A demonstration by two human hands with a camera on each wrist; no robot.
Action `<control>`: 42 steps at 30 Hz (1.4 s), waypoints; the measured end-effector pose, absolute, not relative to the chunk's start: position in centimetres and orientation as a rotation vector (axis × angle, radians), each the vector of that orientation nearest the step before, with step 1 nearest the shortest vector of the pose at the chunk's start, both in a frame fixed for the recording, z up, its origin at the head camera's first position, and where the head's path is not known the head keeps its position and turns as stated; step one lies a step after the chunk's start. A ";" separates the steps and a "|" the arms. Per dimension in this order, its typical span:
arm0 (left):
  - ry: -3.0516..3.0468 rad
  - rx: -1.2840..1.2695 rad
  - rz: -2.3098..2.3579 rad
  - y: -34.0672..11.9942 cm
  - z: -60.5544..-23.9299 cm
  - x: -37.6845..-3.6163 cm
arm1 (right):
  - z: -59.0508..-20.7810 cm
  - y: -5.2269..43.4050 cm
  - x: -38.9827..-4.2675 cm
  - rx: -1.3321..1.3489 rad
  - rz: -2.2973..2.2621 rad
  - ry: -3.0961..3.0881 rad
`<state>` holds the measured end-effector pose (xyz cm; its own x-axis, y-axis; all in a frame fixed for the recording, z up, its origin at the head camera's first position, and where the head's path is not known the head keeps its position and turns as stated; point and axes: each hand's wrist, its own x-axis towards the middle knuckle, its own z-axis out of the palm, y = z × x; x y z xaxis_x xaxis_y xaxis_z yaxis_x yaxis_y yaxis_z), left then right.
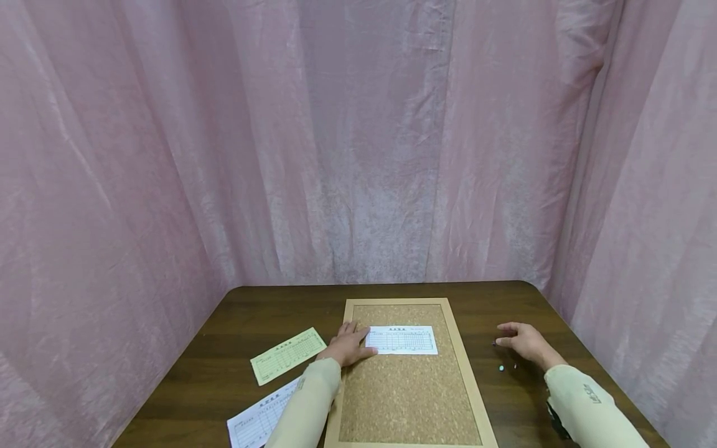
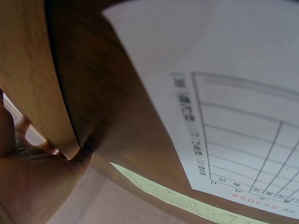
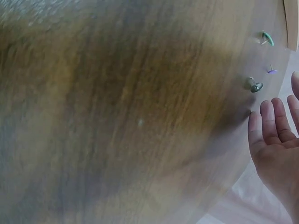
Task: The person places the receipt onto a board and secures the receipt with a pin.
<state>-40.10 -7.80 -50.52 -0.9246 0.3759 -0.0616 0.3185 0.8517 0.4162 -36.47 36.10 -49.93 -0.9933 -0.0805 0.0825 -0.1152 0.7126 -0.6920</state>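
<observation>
A white printed slip (image 1: pixel 400 340) lies on the upper part of a wood-framed corkboard (image 1: pixel 409 398). My left hand (image 1: pixel 348 345) rests over the board's left frame, with fingers spread and fingertips at the slip's left edge. In the left wrist view, that hand (image 2: pixel 42 177) reaches across the frame's edge. To the right of the board, my right hand (image 1: pixel 526 342) hovers low over the table, thumb and fingers apart. Near its fingertips in the right wrist view are a dark tack (image 3: pixel 255 86), a purple tack (image 3: pixel 272 71) and a green tack (image 3: pixel 267 38).
Left of the board, a yellow-green printed slip (image 1: pixel 288 354) lies at an angle on the dark wooden table (image 1: pixel 213 348). Another white slip (image 1: pixel 260 420) is closer to me, partly covered by my left sleeve. Pink curtains (image 1: pixel 375 155) hang behind and beside the table.
</observation>
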 end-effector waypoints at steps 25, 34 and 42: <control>2.887 0.543 0.597 -7.9 -50.7 -40.2 | -51.7 36.2 -36.1 0.117 1.212 -2.851; 2.880 0.528 0.589 -7.9 -50.6 -40.2 | -51.9 35.8 -36.3 0.094 1.181 -2.842; 2.889 0.520 0.550 -7.9 -50.9 -40.5 | -52.0 35.8 -36.5 0.084 1.162 -2.859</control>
<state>-40.51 -7.85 -50.88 -0.9277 0.3633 -0.0855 0.3064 0.8722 0.3813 -36.49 35.75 -52.01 -0.9970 -0.0300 0.0709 -0.0709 0.7152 -0.6953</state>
